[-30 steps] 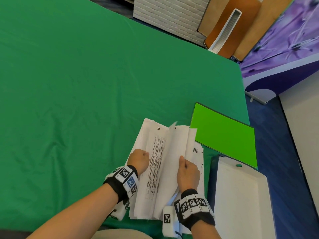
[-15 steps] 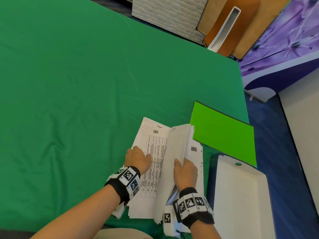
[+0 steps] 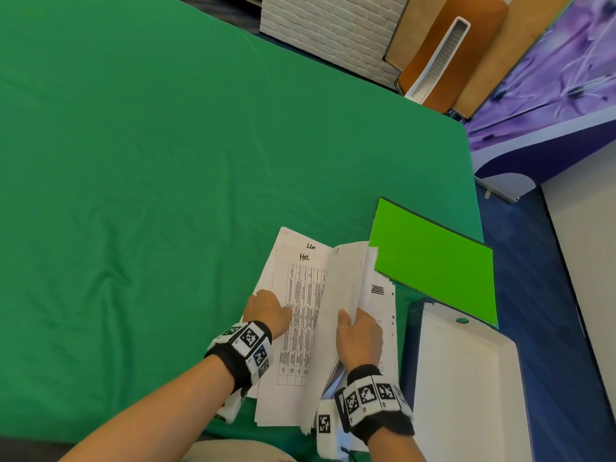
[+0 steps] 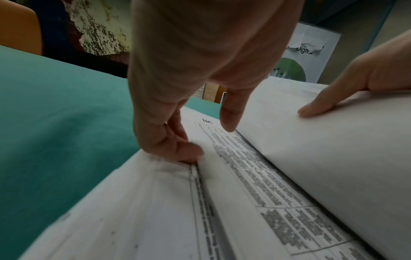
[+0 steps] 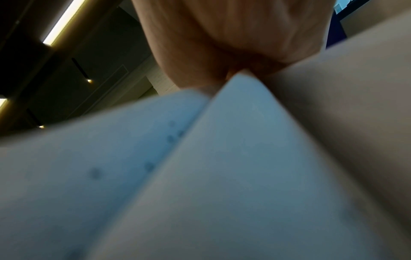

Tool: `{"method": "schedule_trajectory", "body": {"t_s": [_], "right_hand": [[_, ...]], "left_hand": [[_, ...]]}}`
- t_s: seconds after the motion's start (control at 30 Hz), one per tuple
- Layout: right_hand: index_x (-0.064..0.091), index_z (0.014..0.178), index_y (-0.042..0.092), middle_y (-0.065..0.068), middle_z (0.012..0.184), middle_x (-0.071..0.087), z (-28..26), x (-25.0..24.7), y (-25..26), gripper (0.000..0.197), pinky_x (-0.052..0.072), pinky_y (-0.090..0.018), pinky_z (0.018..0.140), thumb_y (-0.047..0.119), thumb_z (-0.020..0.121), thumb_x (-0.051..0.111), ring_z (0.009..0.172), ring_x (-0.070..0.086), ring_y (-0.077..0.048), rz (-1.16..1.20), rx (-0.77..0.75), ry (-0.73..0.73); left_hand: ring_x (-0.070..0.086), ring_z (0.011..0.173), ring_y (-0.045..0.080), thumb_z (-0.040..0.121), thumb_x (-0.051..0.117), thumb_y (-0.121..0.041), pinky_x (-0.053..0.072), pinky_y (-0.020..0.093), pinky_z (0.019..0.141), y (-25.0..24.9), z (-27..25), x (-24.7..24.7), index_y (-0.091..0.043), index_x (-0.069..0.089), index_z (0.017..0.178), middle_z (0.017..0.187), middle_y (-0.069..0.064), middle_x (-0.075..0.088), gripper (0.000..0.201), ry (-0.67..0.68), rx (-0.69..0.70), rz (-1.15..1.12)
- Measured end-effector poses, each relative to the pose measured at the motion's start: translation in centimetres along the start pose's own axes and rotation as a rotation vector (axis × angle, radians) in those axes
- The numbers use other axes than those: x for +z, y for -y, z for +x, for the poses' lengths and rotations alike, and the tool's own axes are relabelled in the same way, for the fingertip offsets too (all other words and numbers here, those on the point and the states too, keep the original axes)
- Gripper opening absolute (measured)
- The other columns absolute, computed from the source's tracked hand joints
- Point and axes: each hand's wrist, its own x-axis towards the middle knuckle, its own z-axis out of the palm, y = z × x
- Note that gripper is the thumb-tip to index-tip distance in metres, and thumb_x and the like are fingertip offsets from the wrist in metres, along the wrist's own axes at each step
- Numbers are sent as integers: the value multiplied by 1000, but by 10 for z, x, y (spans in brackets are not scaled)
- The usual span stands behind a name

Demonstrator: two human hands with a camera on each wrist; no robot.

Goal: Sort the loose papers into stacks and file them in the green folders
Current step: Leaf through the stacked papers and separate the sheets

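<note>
On the green-covered table (image 3: 166, 195), the pile of loose papers (image 3: 300, 328) lay at about five o'clock in the head view, close to the near edge and fanned open like a book. The left hand (image 3: 266, 311) sat on the left part of the pile, at nine o'clock from the printed sheet (image 3: 301, 321), a page with a table of small text and a handwritten mark at its head. In the left wrist view that hand (image 4: 189, 70) had its fingertips (image 4: 184, 151) curled down and pinching the edge of the top left-hand sheets, with one finger pointing down just above the printed table. The right hand (image 3: 358, 335) gripped a lifted bundle of blank-backed sheets (image 3: 343, 295), thumb on the upper face and fingers tucked beneath, so that the bundle stood tilted up from the rest of the pile; in the left wrist view its thumb (image 4: 322, 103) lay flat on that raised paper. The right wrist view showed only the hand (image 5: 233, 35) and blurred white pages (image 5: 200, 176) meeting at its grip, with punch holes faintly visible. A bright green folder (image 3: 433, 265) lay closed at two o'clock from the pile, its near left corner just touching or overlapping the top right sheets. At four o'clock from the pile, beside the table's right edge, stood a white tray (image 3: 466, 388), with the folder's near edge lying over its far end. Both wrists wore black bands with square coded markers (image 3: 250, 341).
</note>
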Motion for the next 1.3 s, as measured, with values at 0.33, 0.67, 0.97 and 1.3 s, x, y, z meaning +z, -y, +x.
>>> {"method": "schedule_trajectory", "body": {"t_s": [0.33, 0.67, 0.97, 1.3], "right_hand": [[62, 121, 4, -15, 118, 66, -1, -3, 9, 34, 46, -35, 93, 27, 99, 50, 109, 60, -32, 28, -20, -28], [62, 117, 4, -15, 115, 66, -1, -2, 12, 33, 48, -35, 91, 28, 99, 49, 105, 61, -30, 29, -14, -16], [63, 117, 5, -14, 115, 67, 1, -4, 13, 33, 48, -36, 92, 29, 99, 49, 106, 61, -30, 21, -18, -28], [65, 85, 13, -11, 92, 68, -3, -2, 19, 42, 44, -32, 78, 38, 103, 36, 89, 61, -28, 75, -27, -15]], "left_hand": [[56, 67, 23, 103, 40, -35, 46, 31, 60, -12, -6, -17, -11, 59, 88, 78, 3, 61, 34, -282, 380, 300], [65, 89, 22, 99, 52, -16, 55, 30, 74, -17, -3, -33, -6, 58, 106, 102, 7, 64, 13, -138, 428, 732], [40, 50, 11, 94, 46, -5, 25, 24, 41, -44, -23, -36, -17, 54, 80, 67, -3, 42, 20, -115, 437, 1094], [63, 87, 24, 102, 37, -21, 40, 30, 66, -68, -49, -10, -11, 57, 106, 98, 9, 65, 23, -135, 701, 642]]}}
